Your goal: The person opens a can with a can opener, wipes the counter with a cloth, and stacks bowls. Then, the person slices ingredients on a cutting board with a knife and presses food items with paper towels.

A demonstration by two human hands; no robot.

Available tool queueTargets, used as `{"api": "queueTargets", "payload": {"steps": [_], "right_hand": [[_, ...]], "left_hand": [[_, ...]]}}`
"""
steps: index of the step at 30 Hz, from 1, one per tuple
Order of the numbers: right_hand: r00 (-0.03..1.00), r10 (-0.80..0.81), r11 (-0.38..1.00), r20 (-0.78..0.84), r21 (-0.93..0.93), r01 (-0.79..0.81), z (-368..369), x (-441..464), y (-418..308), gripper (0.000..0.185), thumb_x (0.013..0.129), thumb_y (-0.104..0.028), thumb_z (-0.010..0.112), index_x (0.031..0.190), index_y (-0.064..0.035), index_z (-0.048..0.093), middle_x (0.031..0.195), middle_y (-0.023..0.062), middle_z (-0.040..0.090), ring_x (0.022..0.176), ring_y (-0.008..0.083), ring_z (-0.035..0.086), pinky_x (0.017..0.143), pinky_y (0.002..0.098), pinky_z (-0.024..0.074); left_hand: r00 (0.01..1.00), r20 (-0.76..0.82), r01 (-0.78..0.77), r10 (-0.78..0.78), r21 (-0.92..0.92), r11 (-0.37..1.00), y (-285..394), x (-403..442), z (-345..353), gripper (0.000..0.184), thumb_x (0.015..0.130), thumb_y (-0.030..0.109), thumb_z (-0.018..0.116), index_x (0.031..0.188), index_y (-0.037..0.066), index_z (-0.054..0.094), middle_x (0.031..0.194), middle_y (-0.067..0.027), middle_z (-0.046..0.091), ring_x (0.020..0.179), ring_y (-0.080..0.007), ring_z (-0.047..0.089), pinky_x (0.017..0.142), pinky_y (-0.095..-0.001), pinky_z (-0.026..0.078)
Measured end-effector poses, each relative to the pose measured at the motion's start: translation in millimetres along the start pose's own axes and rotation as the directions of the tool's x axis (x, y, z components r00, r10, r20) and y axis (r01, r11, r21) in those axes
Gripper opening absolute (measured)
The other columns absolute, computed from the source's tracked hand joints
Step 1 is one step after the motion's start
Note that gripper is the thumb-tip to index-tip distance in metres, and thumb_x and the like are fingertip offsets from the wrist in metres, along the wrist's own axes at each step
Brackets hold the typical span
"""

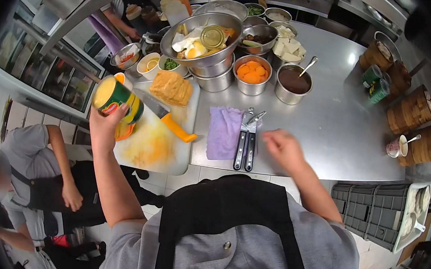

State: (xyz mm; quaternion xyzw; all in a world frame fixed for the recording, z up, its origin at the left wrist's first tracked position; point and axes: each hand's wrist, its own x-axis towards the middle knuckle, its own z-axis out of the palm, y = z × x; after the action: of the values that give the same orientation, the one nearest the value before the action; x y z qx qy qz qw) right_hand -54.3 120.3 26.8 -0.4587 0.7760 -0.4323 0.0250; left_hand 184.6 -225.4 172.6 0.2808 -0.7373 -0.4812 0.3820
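Observation:
My left hand is closed around a can with a green and yellow label, tilted over the left side of the white cutting board. Pale yellow shows at its upper end. On the board lie a yellow-handled knife and a golden-brown block, perhaps bread. Above the steel counter my right hand is slightly blurred, its fingers curled in, and I see nothing in them. Just left of it, a can opener with black handles lies by a folded purple cloth.
Behind the board, a metal bowl of scraps holds a cut can lid. Nearby stand pots of orange slices and dark sauce. Cans and bamboo steamers line the right. A co-worker stands at left.

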Motion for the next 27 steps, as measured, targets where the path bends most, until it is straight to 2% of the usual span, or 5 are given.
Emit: {"api": "queueTargets", "payload": {"steps": [7,12,15,20,27], "right_hand": [[0.852,-0.103,0.82,0.513,-0.441,0.365,101,41,-44,0.018,0.075,-0.011,0.062,0.089,-0.0042,0.071,0.124,0.0109,0.053,0.126,0.0292,0.043,0.109,0.057,0.0223],[0.834,-0.063,0.745,0.547,-0.531,0.404,104,50,-53,0.03,0.075,-0.012,0.062,0.102,-0.0013,0.07,0.127,0.0134,0.05,0.128,0.031,0.039,0.109,0.0616,0.0198],[0.94,-0.086,0.912,0.33,-0.353,0.208,79,17,-49,0.056,0.074,-0.022,0.071,0.124,-0.001,0.057,0.131,0.0135,0.046,0.128,0.0315,0.039,0.107,0.0624,0.0212],[0.908,0.408,0.841,0.098,-0.427,-0.331,58,-27,-28,0.095,0.068,-0.025,0.076,0.146,-0.0051,0.025,0.127,0.0228,0.043,0.121,0.0409,0.042,0.1,0.0534,0.0376],[0.873,0.465,0.885,0.145,-0.08,-0.458,35,-12,14,0.076,0.072,-0.004,0.059,0.142,0.0003,0.03,0.122,0.0301,0.052,0.116,0.0432,0.051,0.098,0.0463,0.0418]], "left_hand": [[0.992,0.125,-0.016,0.029,-0.099,0.995,10,7,37,0.054,0.074,0.003,0.077,0.12,-0.003,0.051,0.106,-0.0094,0.064,0.093,-0.0167,0.063,0.086,-0.031,0.05],[0.978,0.208,0.042,-0.014,-0.128,0.991,12,8,46,0.063,0.07,0.005,0.081,0.124,-0.001,0.049,0.113,-0.0095,0.062,0.1,-0.0168,0.061,0.09,-0.0321,0.049],[0.981,0.192,0.013,0.019,-0.165,0.986,12,3,45,0.062,0.07,0.006,0.081,0.123,-0.001,0.05,0.111,-0.0093,0.062,0.098,-0.0169,0.062,0.089,-0.032,0.049],[0.988,0.154,0.001,0.031,-0.203,0.979,15,-4,32,0.061,0.069,0.005,0.081,0.121,-0.001,0.05,0.109,-0.0096,0.063,0.097,-0.0167,0.063,0.089,-0.0316,0.05],[0.997,-0.062,-0.043,0.046,0.047,0.998,-12,19,-8,0.073,0.062,0.015,0.088,0.122,-0.002,0.049,0.109,-0.0116,0.064,0.098,-0.0186,0.063,0.087,-0.0321,0.051]]}}
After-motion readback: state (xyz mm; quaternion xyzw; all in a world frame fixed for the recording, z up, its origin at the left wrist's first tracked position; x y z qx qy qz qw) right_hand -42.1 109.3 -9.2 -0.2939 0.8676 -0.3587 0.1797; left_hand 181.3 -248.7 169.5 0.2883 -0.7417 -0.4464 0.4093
